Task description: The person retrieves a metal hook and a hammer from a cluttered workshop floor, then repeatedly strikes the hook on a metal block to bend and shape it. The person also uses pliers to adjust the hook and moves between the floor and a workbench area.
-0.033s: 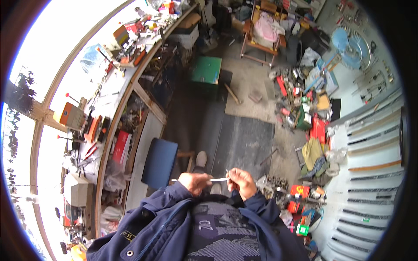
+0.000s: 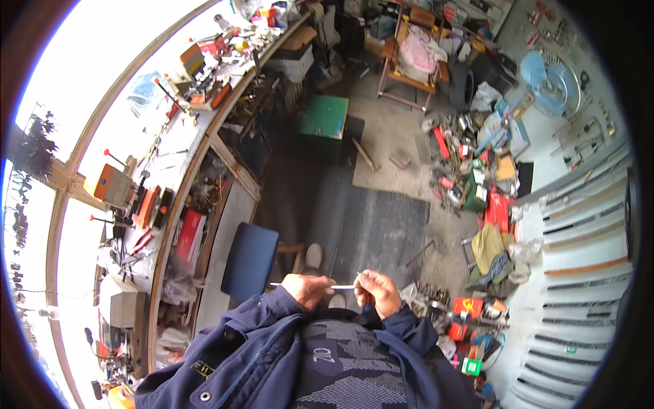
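Observation:
A thin white stick or strip [image 2: 343,287] spans the gap between my two hands in front of my torso. My left hand [image 2: 308,291] is closed around it, and its other end pokes out at the left, by the cuff. At its right end, the fingertips of my right hand [image 2: 379,293] pinch it. A small pale tip shows above those fingers, too small to make out. The exact kind of the white piece cannot be told.
On my left runs a long workbench [image 2: 178,178] loaded with tools. A blue-topped stool [image 2: 250,260] stands beside it. Ahead are a green-topped box [image 2: 323,116], a hammer [image 2: 365,155] on the floor and a wooden chair [image 2: 411,75]. Right lies clutter below a blue fan [image 2: 547,80].
The white piece between my hands looks narrower and slightly lower. Both hands keep their hold, and the view has shifted a little.

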`<act>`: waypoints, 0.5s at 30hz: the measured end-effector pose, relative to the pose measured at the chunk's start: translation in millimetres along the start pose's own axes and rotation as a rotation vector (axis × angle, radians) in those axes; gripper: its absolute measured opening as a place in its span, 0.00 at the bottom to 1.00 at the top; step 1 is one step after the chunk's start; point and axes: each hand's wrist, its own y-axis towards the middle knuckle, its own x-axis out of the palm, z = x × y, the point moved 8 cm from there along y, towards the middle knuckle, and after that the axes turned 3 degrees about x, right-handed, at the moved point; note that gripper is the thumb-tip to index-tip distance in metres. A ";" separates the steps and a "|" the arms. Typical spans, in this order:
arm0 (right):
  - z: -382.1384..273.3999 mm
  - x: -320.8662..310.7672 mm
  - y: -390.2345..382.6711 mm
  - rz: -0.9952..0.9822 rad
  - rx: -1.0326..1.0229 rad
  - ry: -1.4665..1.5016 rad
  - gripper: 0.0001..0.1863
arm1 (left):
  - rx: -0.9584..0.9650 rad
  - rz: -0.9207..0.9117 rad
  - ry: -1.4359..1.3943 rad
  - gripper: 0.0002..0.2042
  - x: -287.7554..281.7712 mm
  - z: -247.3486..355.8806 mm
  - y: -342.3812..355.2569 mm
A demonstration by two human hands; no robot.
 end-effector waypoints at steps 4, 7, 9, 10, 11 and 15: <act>-29.9 10.2 44.6 -0.023 -0.066 -0.067 0.23 | 0.074 -0.090 0.061 0.11 -31.5 -24.5 49.0; -51.1 10.7 79.2 0.017 -0.091 -0.012 0.25 | 0.048 -0.175 0.069 0.11 -59.5 -46.7 80.3; -67.0 14.5 100.2 0.024 -0.114 0.004 0.26 | 0.107 -0.138 0.078 0.10 -80.3 -50.0 96.9; -74.2 17.0 109.3 0.036 -0.107 -0.035 0.26 | 0.118 -0.134 0.079 0.10 -89.8 -53.7 105.6; -80.6 17.4 116.4 0.076 -0.099 -0.063 0.26 | 0.120 -0.158 0.079 0.10 -97.1 -59.6 115.1; -105.3 18.2 132.1 0.227 -0.101 -0.171 0.22 | 0.133 -0.167 0.092 0.10 -120.4 -80.8 139.5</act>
